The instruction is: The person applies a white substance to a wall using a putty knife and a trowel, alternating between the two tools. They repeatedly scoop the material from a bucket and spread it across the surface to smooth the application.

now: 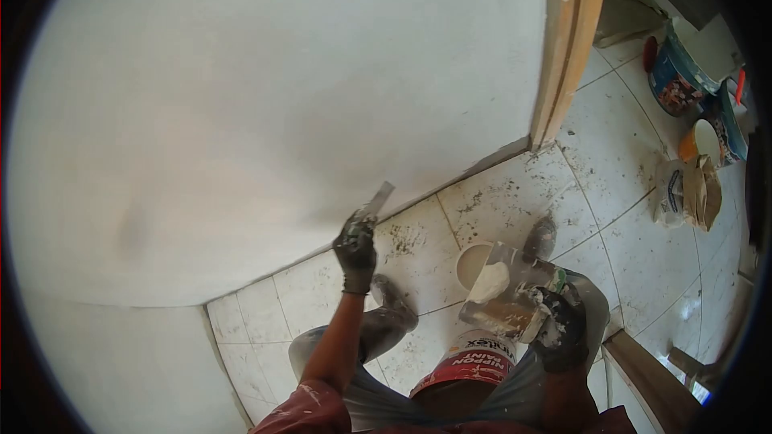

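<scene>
In the head view, the landmark is the red and white plastic paint bucket [474, 366] between the person's thighs. Ahead of it and to its left, the left hand [355, 249], in a dark, smeared glove, is closed around the mostly hidden handle of a narrow, flat metal putty knife [381, 198], whose blade points toward the smooth off-white wall [241, 112]; whether the blade touches the wall, I cannot tell. Just ahead of the bucket and slightly to its right is a broad, flat metal plate [515, 272] bearing a mound of white paste [489, 282]. The right hand [561, 328], gloved and caked with paste, is clamped on the plate's right side; its exact hold underneath is hidden. The plate looks stiff and fairly light, but the load away from the hand should make it tip-prone, so a firm, level grip at that side suits it. The paste seems soft and likely to slide if tilted, and the smeared gloves may be slippery. The knife is probably light with a thin blade, best held by its handle. A round pale container [473, 264] stands on the white tiled floor [515, 193] beyond the bucket, partly behind the plate's edge.
</scene>
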The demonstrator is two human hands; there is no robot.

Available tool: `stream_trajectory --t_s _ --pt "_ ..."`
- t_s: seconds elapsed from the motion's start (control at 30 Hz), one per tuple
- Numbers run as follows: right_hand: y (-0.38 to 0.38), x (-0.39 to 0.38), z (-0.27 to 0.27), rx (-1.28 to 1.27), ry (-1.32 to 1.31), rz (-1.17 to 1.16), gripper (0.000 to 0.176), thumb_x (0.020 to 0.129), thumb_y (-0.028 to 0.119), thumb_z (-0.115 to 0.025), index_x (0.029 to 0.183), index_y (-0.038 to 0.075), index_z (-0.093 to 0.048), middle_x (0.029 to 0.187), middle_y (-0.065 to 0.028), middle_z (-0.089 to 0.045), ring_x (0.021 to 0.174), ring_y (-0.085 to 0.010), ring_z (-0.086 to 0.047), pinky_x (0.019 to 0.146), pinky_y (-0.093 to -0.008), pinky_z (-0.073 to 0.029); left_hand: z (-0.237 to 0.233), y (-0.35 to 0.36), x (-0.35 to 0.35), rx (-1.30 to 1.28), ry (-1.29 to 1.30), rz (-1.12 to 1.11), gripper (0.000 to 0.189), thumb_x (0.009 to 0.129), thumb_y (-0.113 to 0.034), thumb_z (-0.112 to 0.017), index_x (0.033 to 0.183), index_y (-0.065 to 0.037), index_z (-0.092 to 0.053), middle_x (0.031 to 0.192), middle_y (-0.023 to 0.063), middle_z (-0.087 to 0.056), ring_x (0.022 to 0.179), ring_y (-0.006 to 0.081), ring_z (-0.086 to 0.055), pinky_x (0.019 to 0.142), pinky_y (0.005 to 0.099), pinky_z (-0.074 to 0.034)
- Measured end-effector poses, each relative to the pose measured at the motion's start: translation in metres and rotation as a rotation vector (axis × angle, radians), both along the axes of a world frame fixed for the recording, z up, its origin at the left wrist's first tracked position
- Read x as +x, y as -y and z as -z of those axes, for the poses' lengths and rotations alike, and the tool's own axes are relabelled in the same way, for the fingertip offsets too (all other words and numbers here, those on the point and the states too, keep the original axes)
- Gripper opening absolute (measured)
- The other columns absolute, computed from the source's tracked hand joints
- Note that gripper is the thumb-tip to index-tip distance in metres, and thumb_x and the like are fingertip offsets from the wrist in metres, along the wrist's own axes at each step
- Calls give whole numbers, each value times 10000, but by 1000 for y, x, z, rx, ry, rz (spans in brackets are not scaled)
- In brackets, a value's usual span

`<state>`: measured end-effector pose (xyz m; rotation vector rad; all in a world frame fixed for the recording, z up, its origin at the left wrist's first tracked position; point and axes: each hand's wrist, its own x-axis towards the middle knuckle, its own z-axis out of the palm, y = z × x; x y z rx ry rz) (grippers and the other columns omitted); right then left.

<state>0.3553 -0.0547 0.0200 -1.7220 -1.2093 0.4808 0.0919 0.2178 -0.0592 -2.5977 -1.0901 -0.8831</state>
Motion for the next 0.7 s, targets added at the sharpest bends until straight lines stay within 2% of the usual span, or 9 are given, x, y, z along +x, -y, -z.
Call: stream_trajectory --t_s 0.13,0.23,0.3,0.37,0.43,0.47,0.53,0.63,0.7 --pt "-4 -14 10 -29 -567 219 373 665 82 -772 1021 49 -664 980 -128 -672 898 -307 -641 811 -400 -512 -43 -30 -71 -232 341 -100 130 852 -23 -607 957 -82 -655 977 152 -681 821 291 -684 669 342 -568" --pt "-2 -12 16 -51 -286 92 381 671 46 -772 1033 36 -653 996 -133 -661 898 -279 -643 799 -376 -518 -78 -52 -67 -607 753 -97 178 853 -32 -608 1025 -28 -651 888 145 -693 724 277 -691 630 325 -563" --pt "-4 -15 14 -18 -486 149 376 680 42 -770 1038 39 -653 1000 -130 -661 895 -268 -645 793 -363 -519 -88 -68 -50 -623 656 -113 209 841 -30 -602 1044 -13 -647 827 123 -698 678 243 -694 599 314 -553" --pt "-6 -15 9 -8 -609 175 359 698 32 -754 1043 40 -653 1003 -131 -658 890 -264 -645 789 -353 -519 -83 -88 -29 -242 271 74 212 826 -57 -614 1033 -31 -655 815 120 -697 644 231 -689 578 311 -542" --pt "-6 -14 11 -10 -667 187 345 713 23 -740 1046 41 -652 1005 -134 -655 886 -264 -645 787 -349 -519 -79 -87 7 -364 242 10 306 797 -98 -667 1081 12 -638 805 98 -702 660 159 -679 569 304 -531" --pt "-4 -14 15 -5 -701 179 332 725 15 -727 1048 38 -652 1005 -134 -654 885 -260 -643 787 -348 -518 -85 -82 33 -131 137 88 287 782 -111 -673 1053 -18 -650 777 115 -690 614 215 -676 557 323 -529" --pt "-1 -13 19 -5 -740 175 320 737 7 -714 1050 36 -651 1005 -134 -653 884 -257 -642 786 -347 -518 -68 -84 59 -197 147 94 296 775 -124 -674 1057 -37 -644 772 132 -676 610 249 -671 554 332 -526" --pt "2 -6 16 -115 -441 67 316 865 138 -557 1148 -3 -555 1030 -116 -649 940 -209 -617 878 -341 -483 -60 -76 68 -157 151 119 307 775 -118 -676 1068 -38 -637 776 128 -673 607 242 -669 546 332 -524" --pt "-2 -3 7 -15 -246 17 284 803 110 -621 1064 3 -599 1020 -129 -659 923 -239 -626 857 -367 -493 -57 -67 65 -104 152 144 309 774 -111 -677 1071 -38 -634 778 129 -671 603 240 -667 540 332 -523"
